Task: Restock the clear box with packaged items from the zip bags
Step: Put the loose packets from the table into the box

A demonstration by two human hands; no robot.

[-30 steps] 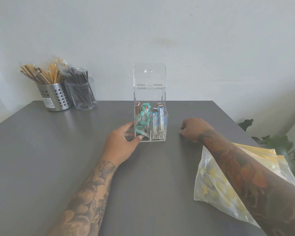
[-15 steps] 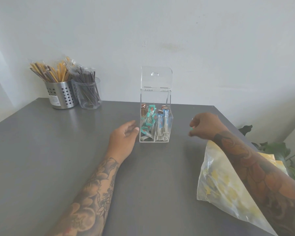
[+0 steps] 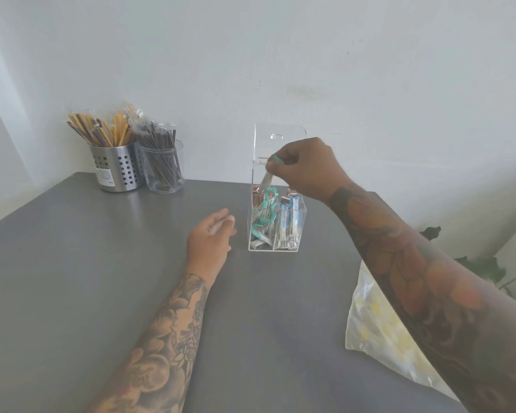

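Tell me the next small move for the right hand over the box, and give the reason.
Probably lower and let go: the right hand pinches a teal-tipped packet above the open clear box, over its left compartment where matching teal packets stand. The lid is up, and the left hand is apart from the box.

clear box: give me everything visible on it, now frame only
The clear box looks like acrylic. It stands upright on the grey table near the far edge, its hinged lid up with a slot cutout. Dividers split it; teal packets sit front left, blue-white sticks front right, copper ones behind. The right hand holds a packet above it; no hand touches it.
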